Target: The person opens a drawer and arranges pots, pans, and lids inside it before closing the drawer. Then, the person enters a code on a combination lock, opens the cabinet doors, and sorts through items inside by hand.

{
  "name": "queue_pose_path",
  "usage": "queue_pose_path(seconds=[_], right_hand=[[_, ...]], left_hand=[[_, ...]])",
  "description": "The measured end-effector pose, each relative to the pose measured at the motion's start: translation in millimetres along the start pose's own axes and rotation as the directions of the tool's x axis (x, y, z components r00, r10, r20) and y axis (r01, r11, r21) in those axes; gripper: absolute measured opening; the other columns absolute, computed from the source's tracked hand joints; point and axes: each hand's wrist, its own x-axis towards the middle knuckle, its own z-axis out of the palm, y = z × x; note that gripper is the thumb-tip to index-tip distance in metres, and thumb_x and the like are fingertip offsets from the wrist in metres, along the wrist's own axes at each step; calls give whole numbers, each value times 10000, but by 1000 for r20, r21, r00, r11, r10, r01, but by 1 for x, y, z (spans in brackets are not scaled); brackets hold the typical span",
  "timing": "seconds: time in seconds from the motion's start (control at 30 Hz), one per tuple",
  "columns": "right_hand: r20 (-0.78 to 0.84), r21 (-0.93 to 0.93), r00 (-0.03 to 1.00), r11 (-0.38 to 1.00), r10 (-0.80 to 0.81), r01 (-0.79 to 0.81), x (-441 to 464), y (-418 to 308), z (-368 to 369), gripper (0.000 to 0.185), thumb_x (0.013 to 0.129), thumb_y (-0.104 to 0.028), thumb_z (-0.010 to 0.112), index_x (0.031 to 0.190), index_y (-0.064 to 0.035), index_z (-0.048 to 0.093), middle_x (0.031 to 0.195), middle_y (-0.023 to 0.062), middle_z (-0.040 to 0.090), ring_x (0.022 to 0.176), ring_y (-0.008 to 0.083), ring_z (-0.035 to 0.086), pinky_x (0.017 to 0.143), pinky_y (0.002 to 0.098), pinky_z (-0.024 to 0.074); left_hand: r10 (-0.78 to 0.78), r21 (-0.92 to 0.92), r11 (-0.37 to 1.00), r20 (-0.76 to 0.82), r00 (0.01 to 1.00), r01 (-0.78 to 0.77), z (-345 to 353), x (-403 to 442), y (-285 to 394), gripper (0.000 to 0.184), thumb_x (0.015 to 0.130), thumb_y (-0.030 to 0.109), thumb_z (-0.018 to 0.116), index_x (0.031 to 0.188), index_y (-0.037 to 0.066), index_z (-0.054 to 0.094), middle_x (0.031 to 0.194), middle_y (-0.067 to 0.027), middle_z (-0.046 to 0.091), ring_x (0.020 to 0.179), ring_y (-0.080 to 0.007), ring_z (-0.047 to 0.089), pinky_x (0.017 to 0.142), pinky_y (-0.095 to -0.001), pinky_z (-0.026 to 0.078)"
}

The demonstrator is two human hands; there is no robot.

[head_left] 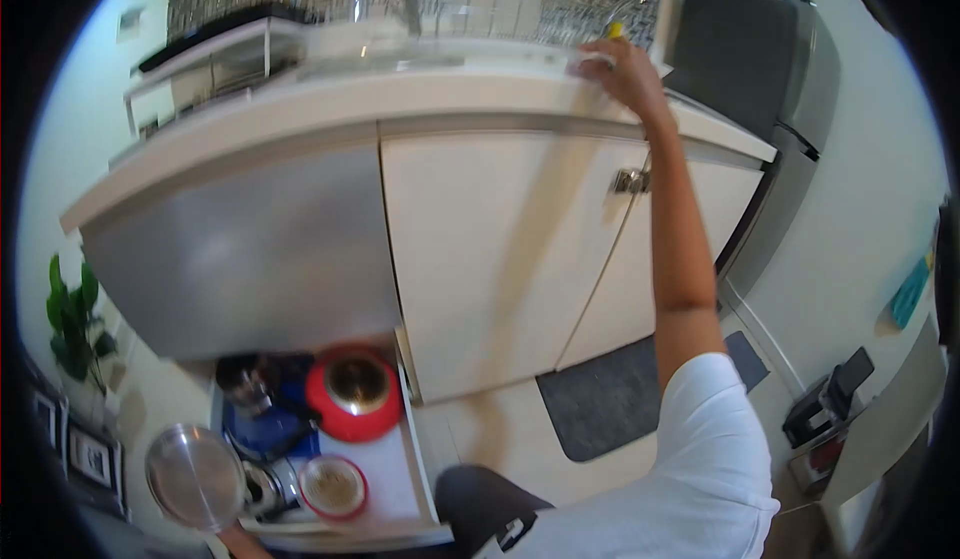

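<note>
Left hand (240, 541) holds pan (195, 477) at edge of drawer (392, 467), fingers hidden | right hand (627, 71) is at counter (480, 95), blurred, grip cannot be told | done: drawer is open; undone: pan is not put down

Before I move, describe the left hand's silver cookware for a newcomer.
Find the open drawer beneath the counter's left end. At its near left corner, the left hand holds the silver cookware. Unlike the red-rimmed cookware inside, its round face is all silver.

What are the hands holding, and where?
Left hand: a round silver metal pan or lid, seemingly by its lower edge. Right hand: too blurred to tell.
</note>
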Motion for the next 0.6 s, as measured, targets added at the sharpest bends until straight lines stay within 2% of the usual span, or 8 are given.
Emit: queue_pose_path(seconds=[0.07, 0.1, 0.13, 0.3, 0.4, 0.47, 0.53, 0.6], right_hand=[[255, 160, 948, 975, -192, 154, 24, 67, 38, 242, 750, -148, 631, 984, -93, 656, 1118, 126, 586, 1028, 225, 559, 860, 333, 438], [204, -64, 704, 708, -680, 703, 44, 114, 55, 311, 793, -128, 553, 1097, -76, 591, 1118, 126, 587, 1006, 216, 574, 856, 320, 451], [275, 36, 736, 772, -618, 635, 56, 128, 57, 333, 805, -147, 550, 1128, -66, 549, 1154, 132, 542, 1046, 218, 524, 881, 322, 426], [693, 379, 720, 837, 25, -394, 47, -8, 20, 511, 862, -238, 531, 1282, -17, 341, 1335, 159, 320, 1242, 231, 277, 1008, 330, 298], [915, 50, 104, 147, 390, -988, 27, -142, -42, 643, 897, -293, 519, 1375, 12, 216, 1443, 176, 187, 1360, 239, 128, 1084, 335, 221], [819, 571, 433, 601, -376, -559, -75, -145, 43, 406, 885, -209, 497, 1230, -23, 392, 1242, 148, 396, 1150, 219, 360, 946, 329, 354], [511, 845, 380, 372, -771, -384, -185, -183, 123, 241, 873, -124, 474, 1086, -59, 568, 1040, 121, 605, 939, 199, 592, 808, 323, 486], [561, 635, 106, 345, -821, -691, -279, -252, 194, 235, 879, -127, 470, 1073, -30, 559, 976, 95, 604, 922, 173, 578, 812, 342, 472]], left_hand=[[9, 14, 1000, 16, 1000, -9, -12, 0, 7, 456, 899, 375, 425, 1237, 70, 462, 1234, -129, 506, 1127, -289, 494, 926, -446, 441], [9, 22, 1000, 19, 1000, -10, -11, -2, 10, 456, 899, 375, 425, 1236, 70, 462, 1234, -129, 507, 1127, -289, 495, 926, -446, 441], [12, 33, 999, 17, 1000, -12, -13, -7, 11, 456, 899, 374, 425, 1236, 70, 462, 1234, -129, 507, 1126, -289, 495, 925, -446, 442], [41, 44, 998, -6, 999, -41, -13, -17, 15, 455, 899, 373, 427, 1235, 70, 463, 1232, -129, 508, 1124, -289, 497, 922, -446, 444], [63, 30, 998, 1, 998, -63, -12, -11, 13, 454, 899, 372, 428, 1235, 69, 463, 1231, -129, 509, 1123, -289, 499, 921, -446, 445], [67, 28, 997, 5, 998, -67, -13, -6, 12, 453, 899, 372, 428, 1235, 69, 464, 1231, -130, 509, 1122, -289, 499, 920, -446, 446], [76, 15, 997, 12, 997, -76, -12, -3, 16, 453, 899, 371, 429, 1234, 69, 464, 1230, -130, 510, 1121, -289, 500, 919, -446, 447], [78, 12, 997, 6, 997, -78, -15, -2, 16, 453, 899, 370, 430, 1234, 68, 464, 1230, -130, 510, 1120, -289, 501, 917, -445, 448]])
